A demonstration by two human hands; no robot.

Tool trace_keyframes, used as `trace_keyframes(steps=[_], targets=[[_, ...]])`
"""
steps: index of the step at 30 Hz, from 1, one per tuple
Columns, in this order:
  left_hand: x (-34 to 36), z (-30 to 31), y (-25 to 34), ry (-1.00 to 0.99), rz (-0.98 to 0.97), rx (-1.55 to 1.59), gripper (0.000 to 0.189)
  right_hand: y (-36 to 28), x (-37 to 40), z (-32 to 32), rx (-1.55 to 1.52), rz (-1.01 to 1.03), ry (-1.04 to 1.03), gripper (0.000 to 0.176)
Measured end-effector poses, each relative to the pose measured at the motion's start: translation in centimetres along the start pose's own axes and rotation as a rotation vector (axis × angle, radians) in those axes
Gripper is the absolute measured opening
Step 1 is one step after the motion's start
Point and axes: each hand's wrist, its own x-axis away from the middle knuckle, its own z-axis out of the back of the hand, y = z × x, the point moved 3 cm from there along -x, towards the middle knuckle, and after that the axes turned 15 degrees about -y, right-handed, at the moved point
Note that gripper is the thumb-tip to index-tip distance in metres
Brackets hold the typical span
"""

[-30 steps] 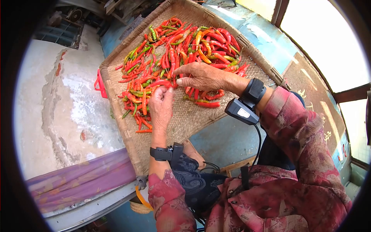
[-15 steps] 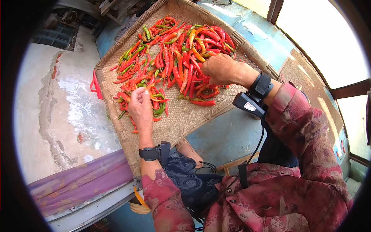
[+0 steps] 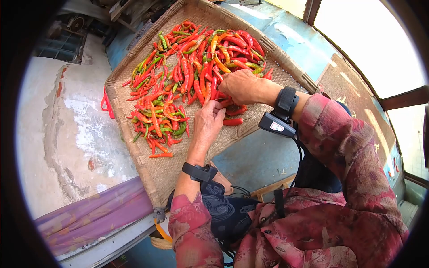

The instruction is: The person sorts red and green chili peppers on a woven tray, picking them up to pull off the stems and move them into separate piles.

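My left hand [image 3: 208,123], right hand [image 3: 245,87] nearly touching over tray's [image 3: 164,181] peppers [image 3: 192,73]; fingers curled, partly hidden; can't tell what I grip.

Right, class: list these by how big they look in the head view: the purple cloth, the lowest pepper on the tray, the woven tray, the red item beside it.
1. Woven tray
2. Purple cloth
3. Red item
4. Lowest pepper
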Motion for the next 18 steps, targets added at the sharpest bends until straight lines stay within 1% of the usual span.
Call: trace_keyframes(steps=[1,2,3,4,6,8,10,11,12,13,14,16,17,18], targets=[[0.0,-0.1,0.0,-0.009,-0.003,-0.004,0.011,0.2,-0.1,0.0,-0.001,-0.001,0.001,0.011],[0.1,0.0,0.0,-0.01,-0.005,-0.005,0.011,0.6,-0.3,0.3,-0.064,0.001,0.038,0.012],[0.1,0.5,0.1,0.038,-0.008,0.007,0.012,0.9,-0.3,0.8,-0.126,0.003,0.075,0.013],[0.2,0.9,0.2,0.088,-0.011,0.021,0.013,1.2,-0.5,1.2,-0.124,0.002,0.075,0.013],[0.3,1.4,0.1,0.115,-0.003,0.066,0.015,2.3,-0.6,2.6,-0.408,-0.006,0.218,0.015],[0.3,1.6,-0.2,0.141,0.011,0.108,0.017,2.6,-0.7,3.9,-0.491,0.077,0.416,0.017],[0.1,1.6,-0.4,0.191,-0.078,0.287,0.024,1.9,0.0,5.4,-0.638,0.071,0.448,0.018],[0.2,1.6,-0.3,0.193,-0.076,0.288,0.024,1.4,0.2,5.7,-0.659,0.086,0.496,0.019],[0.3,1.8,0.1,0.218,-0.105,0.37,0.028,0.9,0.1,5.8,-0.658,0.087,0.495,0.019],[0.5,2.0,0.5,0.243,-0.133,0.452,0.032,0.4,-0.2,5.7,-0.768,0.121,0.424,0.019],[0.6,2.3,0.9,0.243,-0.132,0.452,0.032,-0.2,-0.4,5.4,-0.877,0.153,0.351,0.02],[0.8,2.5,1.6,0.186,-0.145,0.578,0.035,-1.3,-0.8,4.9,-0.887,0.222,0.298,0.019],[1.0,2.7,1.6,0.188,-0.14,0.58,0.035,-1.7,-1.2,4.5,-0.897,0.265,0.279,0.02],[1.3,3.1,1.4,0.158,-0.083,0.525,0.034,-2.1,-1.5,4.4,-0.906,0.31,0.261,0.021]])
